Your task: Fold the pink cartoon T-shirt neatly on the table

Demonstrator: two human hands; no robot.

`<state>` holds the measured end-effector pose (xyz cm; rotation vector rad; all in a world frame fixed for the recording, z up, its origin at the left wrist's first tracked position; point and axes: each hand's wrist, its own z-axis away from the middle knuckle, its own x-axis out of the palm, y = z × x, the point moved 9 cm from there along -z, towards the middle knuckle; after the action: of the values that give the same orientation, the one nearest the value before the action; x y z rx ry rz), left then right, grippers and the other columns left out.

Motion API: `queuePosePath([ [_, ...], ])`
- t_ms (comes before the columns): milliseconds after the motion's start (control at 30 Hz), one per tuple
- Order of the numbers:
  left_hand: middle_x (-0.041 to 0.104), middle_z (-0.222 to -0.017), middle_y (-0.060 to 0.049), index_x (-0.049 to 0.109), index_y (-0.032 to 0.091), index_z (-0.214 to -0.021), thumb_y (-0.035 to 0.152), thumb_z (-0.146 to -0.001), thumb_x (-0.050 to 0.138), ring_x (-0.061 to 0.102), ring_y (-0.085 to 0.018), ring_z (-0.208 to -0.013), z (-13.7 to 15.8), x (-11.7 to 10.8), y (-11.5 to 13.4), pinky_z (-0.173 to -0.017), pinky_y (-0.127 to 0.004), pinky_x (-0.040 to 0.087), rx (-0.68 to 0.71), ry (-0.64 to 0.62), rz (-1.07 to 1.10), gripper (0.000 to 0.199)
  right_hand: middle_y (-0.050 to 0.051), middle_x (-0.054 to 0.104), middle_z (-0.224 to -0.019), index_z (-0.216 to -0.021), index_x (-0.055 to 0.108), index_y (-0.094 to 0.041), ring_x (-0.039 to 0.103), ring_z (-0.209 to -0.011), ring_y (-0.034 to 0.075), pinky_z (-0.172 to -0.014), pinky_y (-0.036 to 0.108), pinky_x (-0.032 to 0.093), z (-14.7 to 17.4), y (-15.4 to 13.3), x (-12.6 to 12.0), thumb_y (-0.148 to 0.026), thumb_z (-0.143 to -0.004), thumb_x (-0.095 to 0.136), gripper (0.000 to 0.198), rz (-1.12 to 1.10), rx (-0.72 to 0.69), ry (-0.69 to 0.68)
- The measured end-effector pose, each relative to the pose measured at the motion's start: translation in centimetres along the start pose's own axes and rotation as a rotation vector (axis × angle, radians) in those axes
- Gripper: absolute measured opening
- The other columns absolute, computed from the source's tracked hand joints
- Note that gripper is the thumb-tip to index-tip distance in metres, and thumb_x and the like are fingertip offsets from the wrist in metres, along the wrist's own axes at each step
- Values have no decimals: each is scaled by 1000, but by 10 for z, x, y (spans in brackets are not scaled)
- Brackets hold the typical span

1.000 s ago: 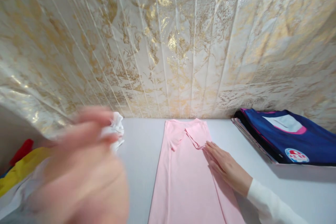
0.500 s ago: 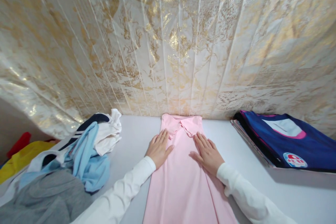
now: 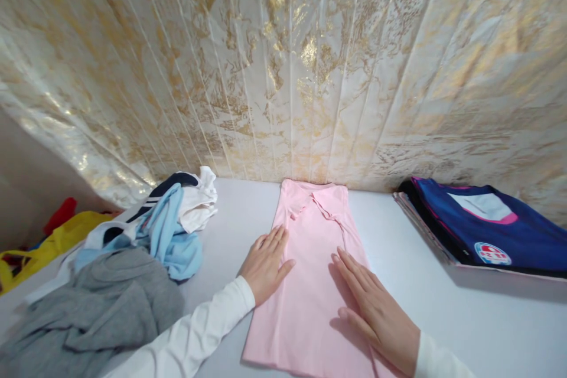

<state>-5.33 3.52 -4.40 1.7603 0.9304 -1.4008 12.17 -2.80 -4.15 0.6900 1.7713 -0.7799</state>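
A pink shirt [image 3: 310,283] lies in front of me with its sides folded inward into a long strip. Its short sleeves [image 3: 328,204] rest on top near the far end, below the neckline. My left hand [image 3: 268,263] lies flat on the shirt's left edge, fingers stretched out and thumb apart. Over the right half, my right hand [image 3: 374,304] is stretched out with the thumb spread, casting a shadow on the fabric. Its palm faces down and left, and it grips nothing. White sleeves cover both my forearms.
Loose clothes lie heaped at left: a grey garment [image 3: 110,307], a light blue one [image 3: 172,242], a white one [image 3: 199,207] and a yellow one [image 3: 62,236]. At right is a folded stack topped by a navy shirt [image 3: 500,218]. A gold-patterned curtain [image 3: 292,71] hangs behind the table [image 3: 248,201].
My right hand has moved down along the shirt, toward me. My left hand stays near the left edge, slightly lower. The view has tilted down, bringing the shirt's near hem into sight.
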Motion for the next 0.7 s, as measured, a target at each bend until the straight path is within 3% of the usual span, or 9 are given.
queuePosePath([
  [133,24,-149,-14,20,8,-144,40,-99,28,18,-21,-138,10,-13,6,-108,-43,24,9,59,19,56,9,15,-153,-148,9,-20,23,-138,27,-108,42,32,5,-24,-7,-49,-90,42,73,-35,-70,20],
  [300,21,-150,-9,13,14,-146,24,-97,30,17,-17,-138,56,-25,33,-110,-40,22,97,18,35,52,9,19,-151,-148,9,-18,23,-137,28,-108,42,32,18,-41,-1,-49,-89,45,76,2,-157,-20],
  [400,21,-151,-9,12,15,-147,27,-97,34,17,-19,-138,78,-20,42,-109,-39,24,122,-19,37,55,10,18,-151,-148,8,-19,22,-137,29,-108,45,31,24,-39,8,-50,-88,46,78,36,-182,-56],
  [533,20,-151,-9,12,15,-147,29,-97,36,19,-21,-138,86,-15,42,-108,-40,27,113,1,24,57,11,17,-151,-148,6,-19,21,-137,30,-107,49,31,25,-40,10,-51,-87,47,80,51,-195,-76],
  [700,28,-148,-12,19,11,-145,33,-98,34,25,-21,-136,92,-30,48,-104,-37,34,173,124,-43,54,10,19,-150,-147,12,-20,24,-136,30,-106,47,34,22,-41,4,-48,-87,48,75,-28,-172,-169],
])
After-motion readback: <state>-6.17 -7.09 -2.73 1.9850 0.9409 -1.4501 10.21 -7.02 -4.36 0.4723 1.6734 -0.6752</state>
